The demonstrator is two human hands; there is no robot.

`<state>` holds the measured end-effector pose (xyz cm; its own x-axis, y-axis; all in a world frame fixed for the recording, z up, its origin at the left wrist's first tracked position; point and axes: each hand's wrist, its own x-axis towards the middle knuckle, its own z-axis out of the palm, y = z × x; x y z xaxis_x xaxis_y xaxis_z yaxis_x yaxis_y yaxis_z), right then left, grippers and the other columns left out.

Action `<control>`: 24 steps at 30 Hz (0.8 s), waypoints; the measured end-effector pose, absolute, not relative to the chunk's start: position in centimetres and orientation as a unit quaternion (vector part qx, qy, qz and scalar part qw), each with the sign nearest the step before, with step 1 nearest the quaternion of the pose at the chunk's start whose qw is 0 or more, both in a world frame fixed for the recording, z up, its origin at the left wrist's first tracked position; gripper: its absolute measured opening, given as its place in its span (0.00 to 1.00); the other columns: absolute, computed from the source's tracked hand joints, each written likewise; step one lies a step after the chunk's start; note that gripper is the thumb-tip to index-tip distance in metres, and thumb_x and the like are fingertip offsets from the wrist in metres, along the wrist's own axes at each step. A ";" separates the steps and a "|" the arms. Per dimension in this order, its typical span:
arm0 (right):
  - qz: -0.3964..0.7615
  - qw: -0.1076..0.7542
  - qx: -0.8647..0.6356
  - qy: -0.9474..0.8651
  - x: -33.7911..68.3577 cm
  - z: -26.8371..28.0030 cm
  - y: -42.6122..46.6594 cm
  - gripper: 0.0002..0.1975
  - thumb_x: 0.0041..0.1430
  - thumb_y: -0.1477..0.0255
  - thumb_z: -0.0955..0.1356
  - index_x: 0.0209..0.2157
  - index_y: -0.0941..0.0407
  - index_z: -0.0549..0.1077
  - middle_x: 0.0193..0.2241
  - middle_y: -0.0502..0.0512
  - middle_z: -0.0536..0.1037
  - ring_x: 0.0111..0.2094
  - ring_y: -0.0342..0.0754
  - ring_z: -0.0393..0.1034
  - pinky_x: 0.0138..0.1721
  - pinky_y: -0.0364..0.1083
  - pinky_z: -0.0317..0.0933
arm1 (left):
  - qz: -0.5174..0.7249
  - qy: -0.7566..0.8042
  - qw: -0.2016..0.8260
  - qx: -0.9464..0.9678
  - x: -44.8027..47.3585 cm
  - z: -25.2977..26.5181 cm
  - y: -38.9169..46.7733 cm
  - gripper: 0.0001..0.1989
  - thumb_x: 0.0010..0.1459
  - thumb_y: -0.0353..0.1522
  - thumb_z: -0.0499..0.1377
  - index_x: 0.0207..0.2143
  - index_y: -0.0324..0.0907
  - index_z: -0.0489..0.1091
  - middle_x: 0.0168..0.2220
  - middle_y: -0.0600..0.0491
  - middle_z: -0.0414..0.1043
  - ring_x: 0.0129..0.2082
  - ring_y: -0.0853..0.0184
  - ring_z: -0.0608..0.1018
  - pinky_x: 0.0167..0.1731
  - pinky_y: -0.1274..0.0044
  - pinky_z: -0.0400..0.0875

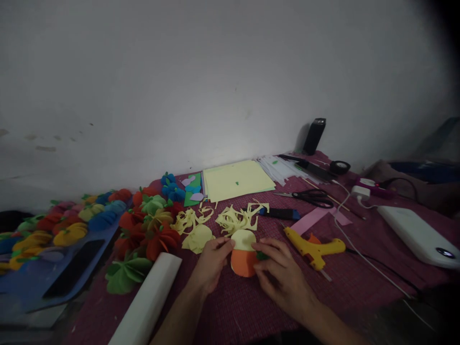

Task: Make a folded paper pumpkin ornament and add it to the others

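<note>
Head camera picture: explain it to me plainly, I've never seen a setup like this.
There is no machine here, just a person's two bare hands. The single picture comes from a camera worn on their head, looking forward and down. The left hand pinches the left edge of a yellow-and-orange piece. The right hand is at its right edge, with a green bit among its fingers; its exact grip is unclear.

On the dark red cloth lie yellow scraps, yellow sheets, scissors and a yellow glue gun. To the left are colourful petalled shapes and a white roll.
</note>
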<state>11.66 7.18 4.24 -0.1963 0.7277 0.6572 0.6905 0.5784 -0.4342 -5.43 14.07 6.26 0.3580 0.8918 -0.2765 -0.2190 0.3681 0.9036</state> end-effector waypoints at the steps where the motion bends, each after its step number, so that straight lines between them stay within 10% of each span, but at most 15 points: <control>1: 0.022 0.438 -0.461 -0.772 11.6 4.3 7.2 0.09 0.52 0.81 0.65 0.32 0.53 0.72 0.44 0.56 0.74 0.51 0.54 0.61 0.47 0.55 0.64 | 0.388 0.415 0.716 0.405 -5.4 6.3 14.1 0.14 0.43 0.38 0.67 0.28 0.36 0.75 0.26 0.51 0.74 0.25 0.70 0.73 0.29 0.78 0.66; 9: 0.074 0.482 -0.530 -0.694 12.3 3.9 6.6 0.13 0.53 0.74 0.67 0.42 0.50 0.70 0.46 0.57 0.72 0.49 0.56 0.63 0.48 0.56 0.60 | 0.415 0.403 0.731 0.361 -5.6 6.6 14.3 0.15 0.40 0.37 0.68 0.27 0.35 0.75 0.27 0.49 0.75 0.27 0.68 0.75 0.31 0.77 0.69; 12: 0.255 0.507 -0.586 -0.579 12.0 3.6 5.7 0.03 0.55 0.69 0.66 0.33 0.52 0.69 0.31 0.53 0.74 0.33 0.50 0.69 0.34 0.48 0.64 | 0.450 0.392 0.725 0.343 -5.7 6.5 14.6 0.14 0.42 0.37 0.68 0.27 0.35 0.74 0.28 0.49 0.75 0.28 0.68 0.76 0.33 0.77 0.69; 17: 0.579 0.457 -0.517 -0.434 9.9 3.9 5.8 0.14 0.50 0.60 0.68 0.35 0.54 0.69 0.25 0.50 0.74 0.18 0.39 0.58 0.17 0.39 0.51 | 0.484 0.377 0.719 0.326 -5.4 6.4 14.6 0.12 0.44 0.36 0.67 0.28 0.36 0.73 0.28 0.51 0.76 0.28 0.69 0.76 0.31 0.79 0.69; 24: 0.589 0.509 -0.497 -0.383 8.2 4.0 7.2 0.14 0.46 0.60 0.71 0.24 0.56 0.69 0.17 0.43 0.62 0.16 0.36 0.47 0.17 0.38 0.41 | 0.492 0.369 0.720 0.321 -4.7 6.5 14.1 0.10 0.44 0.34 0.67 0.27 0.37 0.72 0.28 0.53 0.75 0.28 0.71 0.75 0.30 0.81 0.69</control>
<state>8.22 7.23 4.04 0.0127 0.9807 -0.1952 -0.2194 -0.1877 -0.9574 -4.73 14.12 6.53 0.2425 0.9461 -0.2146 -0.4717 0.3083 0.8261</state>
